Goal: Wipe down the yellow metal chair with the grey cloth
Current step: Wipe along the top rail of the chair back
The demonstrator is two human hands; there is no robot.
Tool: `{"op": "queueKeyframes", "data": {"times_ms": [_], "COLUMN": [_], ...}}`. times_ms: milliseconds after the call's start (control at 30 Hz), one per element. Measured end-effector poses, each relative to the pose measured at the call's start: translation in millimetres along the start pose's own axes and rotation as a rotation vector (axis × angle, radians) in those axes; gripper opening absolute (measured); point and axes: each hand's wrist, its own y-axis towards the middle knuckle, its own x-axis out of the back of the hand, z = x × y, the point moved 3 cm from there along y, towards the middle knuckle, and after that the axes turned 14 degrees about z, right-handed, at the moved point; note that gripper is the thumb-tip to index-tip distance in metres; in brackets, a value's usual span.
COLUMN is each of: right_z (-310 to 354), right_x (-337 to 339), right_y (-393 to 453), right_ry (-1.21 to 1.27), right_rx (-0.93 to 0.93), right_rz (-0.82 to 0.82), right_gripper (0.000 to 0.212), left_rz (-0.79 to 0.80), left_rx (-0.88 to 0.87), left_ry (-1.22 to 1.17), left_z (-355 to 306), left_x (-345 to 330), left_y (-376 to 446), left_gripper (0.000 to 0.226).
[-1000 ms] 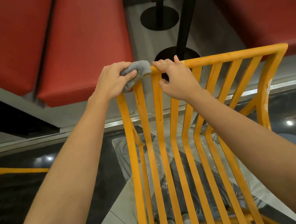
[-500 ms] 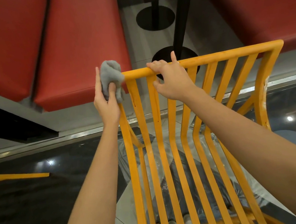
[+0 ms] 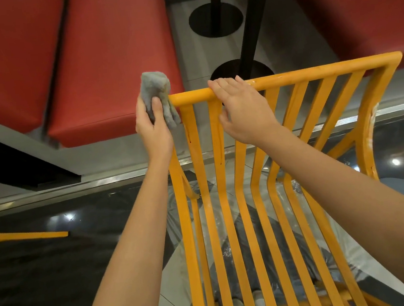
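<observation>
The yellow metal chair (image 3: 317,74) fills the lower right of the head view, its slatted back facing me and its top rail running left to right. My left hand (image 3: 152,125) holds the bunched grey cloth (image 3: 157,95) against the rail's left corner, where the rail meets the outer upright. My right hand (image 3: 243,109) grips the top rail a little right of the cloth, fingers curled over it and thumb behind the slats.
Red padded benches (image 3: 102,63) stand beyond the chair on both sides. A black table post (image 3: 250,30) with round bases sits just behind the rail. Clear plastic sheet (image 3: 355,248) lies on the glossy dark floor under the chair. A yellow bar (image 3: 25,236) lies at left.
My left hand slid the cloth from the top rail leftward and turned it down over the left corner upright. The right hand kept its grip on the rail.
</observation>
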Motion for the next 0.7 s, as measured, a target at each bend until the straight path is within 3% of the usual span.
{"op": "queueKeyframes", "data": {"times_ms": [233, 500, 700], "right_z": [1, 4, 4], "right_x": [-2, 4, 11], "right_y": [-2, -1, 0], "right_ry": [-0.21, -0.177, -0.153], "right_rx": [0.006, 0.0, -0.002], "right_rz": [0.026, 0.031, 0.037], "right_gripper": [0.063, 0.062, 0.062], "left_rz": [0.178, 0.128, 0.288], "left_rx": [0.25, 0.067, 0.33], "left_ry": [0.059, 0.053, 0.144], "left_z": [63, 5, 73], "left_x": [5, 3, 11], "left_y": [-61, -10, -88], "left_gripper": [0.032, 0.018, 0.027]}}
